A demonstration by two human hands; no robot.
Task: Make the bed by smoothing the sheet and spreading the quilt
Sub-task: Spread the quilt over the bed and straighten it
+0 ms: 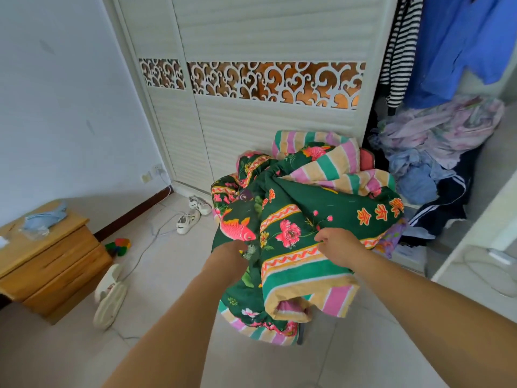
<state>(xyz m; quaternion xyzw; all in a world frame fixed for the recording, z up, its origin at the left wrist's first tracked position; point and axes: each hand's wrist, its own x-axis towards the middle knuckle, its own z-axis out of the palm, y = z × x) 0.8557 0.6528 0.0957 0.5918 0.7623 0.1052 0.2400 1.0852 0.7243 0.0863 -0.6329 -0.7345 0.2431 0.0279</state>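
The bunched green quilt with pink flowers, fish and striped border [305, 233] is piled before the white louvred wardrobe [251, 119], apparently on a seat. It is pinched by the left hand [233, 252] and right hand [334, 245], both grips curled into cloth. Fetching appears in hand; next, it should be lifted clear and carried to the bed, which is not in view.

Head camera, wide-angle, looks forward and down, near quilt [302, 233], facing wardrobe [265, 37].

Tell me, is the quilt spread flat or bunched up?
Bunched up. The quilt sits in a crumpled heap with deep folds, both hands gripping its near side.
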